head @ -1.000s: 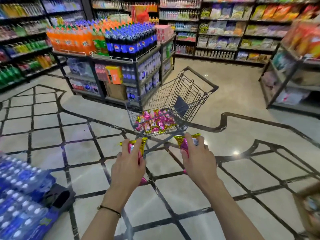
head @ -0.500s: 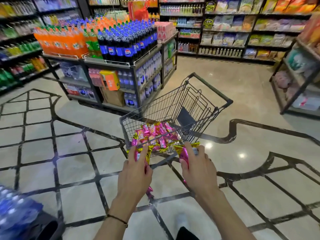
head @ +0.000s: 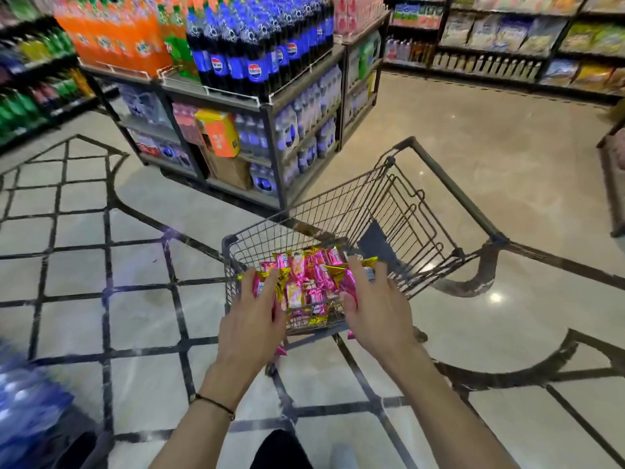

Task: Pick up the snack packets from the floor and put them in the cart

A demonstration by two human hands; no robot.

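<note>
a pink-and-gold snack packet [head: 259,289] was gripped in the left hand [head: 252,319], with the fingers curled over its top and its lower end seen poking out below the palm. a second packet [head: 349,286] of the same kind was clasped in the right hand [head: 378,309], its gold crimped end shown past the fingertips. both hands were held over the near end of the wire cart [head: 338,194], just above a pile of packets [head: 313,279] heaped on the cart's bottom at that end. whether the held packets were touching the pile could not be told. the cart was stood on the pale floor [head: 135,316], which was crossed by dark inlaid lines, and its handle bar was turned to the far right. a thin dark bracelet [head: 216,405] was worn on the left wrist. beyond the cart, a shelf island [head: 302,81] was stacked on top with orange, green and dark cola bottles [head: 236,59], and packs of water were stored on its lower levels. more shelving [head: 500,42] filled with bagged goods was lined along the back. at the lower left, blurred blue packs of bottles [head: 27,397] were seen.
</note>
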